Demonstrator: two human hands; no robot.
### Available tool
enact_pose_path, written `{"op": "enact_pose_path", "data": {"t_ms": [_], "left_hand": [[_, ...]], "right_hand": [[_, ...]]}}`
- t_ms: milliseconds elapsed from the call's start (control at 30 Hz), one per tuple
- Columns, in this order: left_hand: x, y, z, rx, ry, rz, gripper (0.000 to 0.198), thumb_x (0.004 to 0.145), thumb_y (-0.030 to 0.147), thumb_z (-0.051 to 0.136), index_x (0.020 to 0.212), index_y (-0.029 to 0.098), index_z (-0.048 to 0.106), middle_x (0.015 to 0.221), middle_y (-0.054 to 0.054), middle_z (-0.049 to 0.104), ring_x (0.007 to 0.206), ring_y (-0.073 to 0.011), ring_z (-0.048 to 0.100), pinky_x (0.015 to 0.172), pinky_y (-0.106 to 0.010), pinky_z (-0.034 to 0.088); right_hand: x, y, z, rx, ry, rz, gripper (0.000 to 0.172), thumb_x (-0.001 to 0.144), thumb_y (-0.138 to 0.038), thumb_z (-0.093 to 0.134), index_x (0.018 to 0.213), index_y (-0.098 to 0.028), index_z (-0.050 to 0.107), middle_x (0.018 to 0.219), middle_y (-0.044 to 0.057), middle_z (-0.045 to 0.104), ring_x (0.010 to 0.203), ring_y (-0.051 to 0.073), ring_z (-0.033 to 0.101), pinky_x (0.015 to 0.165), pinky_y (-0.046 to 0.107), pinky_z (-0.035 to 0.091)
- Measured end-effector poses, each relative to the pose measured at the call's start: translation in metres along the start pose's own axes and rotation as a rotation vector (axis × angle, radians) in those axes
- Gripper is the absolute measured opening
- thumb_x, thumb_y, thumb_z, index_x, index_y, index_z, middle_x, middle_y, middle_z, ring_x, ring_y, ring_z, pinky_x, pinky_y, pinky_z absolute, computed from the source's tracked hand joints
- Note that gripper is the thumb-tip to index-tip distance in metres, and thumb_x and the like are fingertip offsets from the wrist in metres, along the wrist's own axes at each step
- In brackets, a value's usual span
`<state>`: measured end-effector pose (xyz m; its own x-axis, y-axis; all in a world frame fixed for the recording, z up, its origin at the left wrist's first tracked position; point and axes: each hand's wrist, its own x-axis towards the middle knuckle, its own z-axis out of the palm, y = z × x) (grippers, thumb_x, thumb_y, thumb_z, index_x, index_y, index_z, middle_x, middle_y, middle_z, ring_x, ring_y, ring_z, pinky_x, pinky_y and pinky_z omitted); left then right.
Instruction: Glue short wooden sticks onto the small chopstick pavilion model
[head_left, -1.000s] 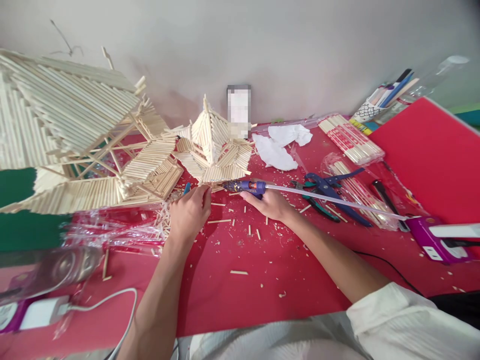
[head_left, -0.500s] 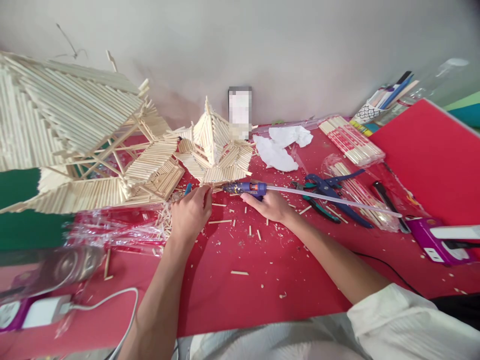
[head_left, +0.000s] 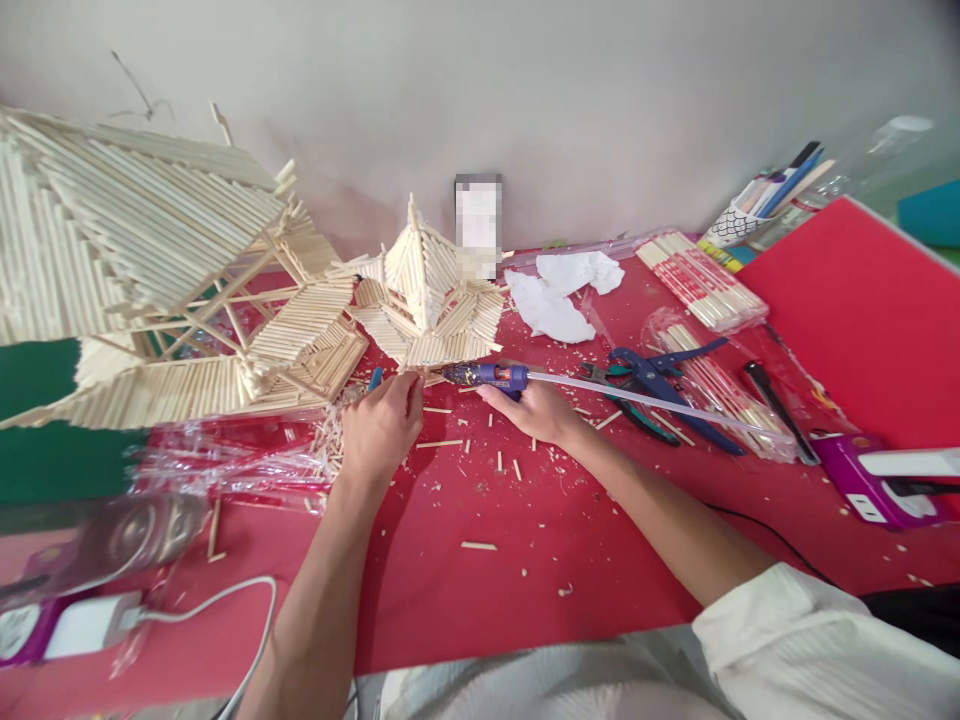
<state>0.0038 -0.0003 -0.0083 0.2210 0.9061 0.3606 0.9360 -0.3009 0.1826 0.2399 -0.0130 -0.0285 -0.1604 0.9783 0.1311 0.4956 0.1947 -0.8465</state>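
Observation:
My right hand (head_left: 541, 408) is wrapped round a blue hot glue gun (head_left: 491, 376), with a long translucent glue stick (head_left: 637, 392) running out of its back to the right. The gun's dark nozzle points left at the fingertips of my left hand (head_left: 384, 420). Those fingers are pinched together; something pale and thin shows at their tips, too small to name. Just beyond both hands stands a small pointed-roof model (head_left: 424, 290) built of wooden sticks. To its left rises a larger stick house (head_left: 150, 220) with a sloping roof.
Cut stick pieces (head_left: 440, 443) and shavings litter the red tabletop (head_left: 450, 590). Blue-handled cutters (head_left: 660, 385), packs of sticks (head_left: 701, 280) and a purple power strip (head_left: 855, 480) lie on the right. Crumpled white paper (head_left: 551, 305) and a propped phone (head_left: 478, 225) are at the back.
The glue gun has shifted very slightly left, closer to my left fingertips. My left hand stays almost still, and the view has moved a touch.

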Motion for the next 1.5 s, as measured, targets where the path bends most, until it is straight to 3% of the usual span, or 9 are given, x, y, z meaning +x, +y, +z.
{"op": "enact_pose_path", "data": {"t_ms": [667,1500], "left_hand": [[0.0,-0.0019,0.0017,0.003,0.035,0.03,0.028,0.101,0.034,0.05,0.102,0.022,0.075,0.089,-0.005,0.08,0.071,-0.0191,0.071,0.056,-0.029,0.03],[0.0004,0.0013,-0.0014,-0.005,-0.025,-0.015,0.03,0.102,0.035,0.047,0.101,0.022,0.074,0.089,-0.006,0.079,0.071,-0.0192,0.069,0.059,-0.03,0.032]], "right_hand": [[0.0008,-0.0035,0.002,-0.041,0.109,-0.079,0.038,0.095,-0.059,0.06,0.085,-0.023,0.057,0.075,0.002,0.064,0.068,0.019,0.061,0.062,0.03,0.043],[0.0021,-0.0085,0.004,-0.028,0.093,-0.137,0.032,0.096,-0.055,0.06,0.094,-0.024,0.064,0.092,0.007,0.071,0.085,0.024,0.067,0.074,0.034,0.05]]}}
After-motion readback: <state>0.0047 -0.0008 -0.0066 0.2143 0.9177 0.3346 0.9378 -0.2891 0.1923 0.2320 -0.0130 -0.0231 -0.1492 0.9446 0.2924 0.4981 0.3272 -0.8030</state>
